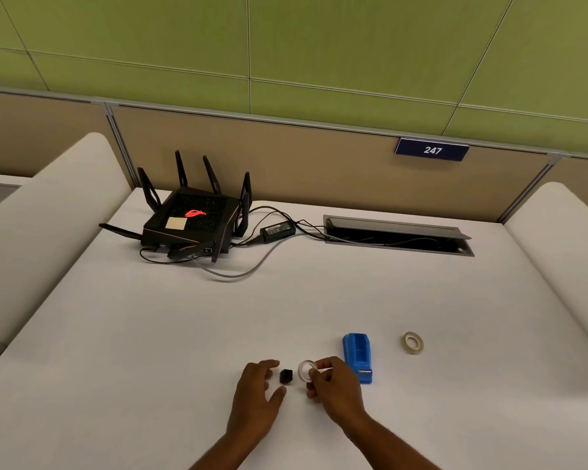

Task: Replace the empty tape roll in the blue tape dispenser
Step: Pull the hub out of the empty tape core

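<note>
Now the right hand [331,379] pinches the pale empty ring-shaped tape core [306,370]; the left hand [257,388] spreads by the small black hub [286,376]. Set the core aside; fetch the full tan tape roll [413,342] beyond the blue plastic tape dispenser [357,356], just right of the right hand.

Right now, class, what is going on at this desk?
A person sits at a white desk. The right hand pinches a thin white empty tape ring. The open left hand reaches for a small black core piece on the desk. The blue plastic tape dispenser stands empty; a fresh beige tape roll waits beyond it.
</note>
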`<state>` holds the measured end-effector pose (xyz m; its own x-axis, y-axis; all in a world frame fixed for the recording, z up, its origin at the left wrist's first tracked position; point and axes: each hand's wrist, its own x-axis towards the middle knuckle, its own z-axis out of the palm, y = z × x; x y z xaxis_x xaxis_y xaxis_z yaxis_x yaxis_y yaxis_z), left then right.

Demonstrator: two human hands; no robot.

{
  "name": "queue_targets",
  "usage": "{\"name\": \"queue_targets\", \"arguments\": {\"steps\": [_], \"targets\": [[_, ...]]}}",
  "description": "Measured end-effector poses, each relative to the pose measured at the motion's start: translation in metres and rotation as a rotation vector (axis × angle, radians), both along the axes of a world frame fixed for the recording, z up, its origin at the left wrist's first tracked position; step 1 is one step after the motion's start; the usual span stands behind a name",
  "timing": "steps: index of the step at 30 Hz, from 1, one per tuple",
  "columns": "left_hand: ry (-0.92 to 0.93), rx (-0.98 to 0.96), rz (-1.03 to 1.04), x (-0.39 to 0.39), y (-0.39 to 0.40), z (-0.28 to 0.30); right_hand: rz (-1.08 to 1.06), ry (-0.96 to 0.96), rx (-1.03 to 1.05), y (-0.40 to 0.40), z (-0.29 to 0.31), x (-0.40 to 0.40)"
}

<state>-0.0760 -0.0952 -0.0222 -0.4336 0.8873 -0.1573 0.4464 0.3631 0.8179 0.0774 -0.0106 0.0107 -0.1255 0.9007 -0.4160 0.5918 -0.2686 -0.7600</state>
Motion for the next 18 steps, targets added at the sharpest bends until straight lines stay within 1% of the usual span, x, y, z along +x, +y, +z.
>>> {"name": "queue_targets", "arguments": {"steps": [4,9,15,18], "targets": [[0.080,-0.035,-0.114,0.000,0.007,-0.004,-0.014,-0.026,0.024,0.014,0.002,-0.008],[0.126,-0.043,-0.134,-0.002,0.016,-0.004,-0.011,-0.093,0.018,0.029,-0.001,-0.023],[0.088,-0.044,-0.179,-0.006,0.016,0.002,-0.006,-0.110,-0.007,0.035,-0.010,-0.026],[0.045,-0.053,-0.142,-0.008,0.016,0.006,-0.006,-0.107,-0.012,0.036,-0.012,-0.025]]}}
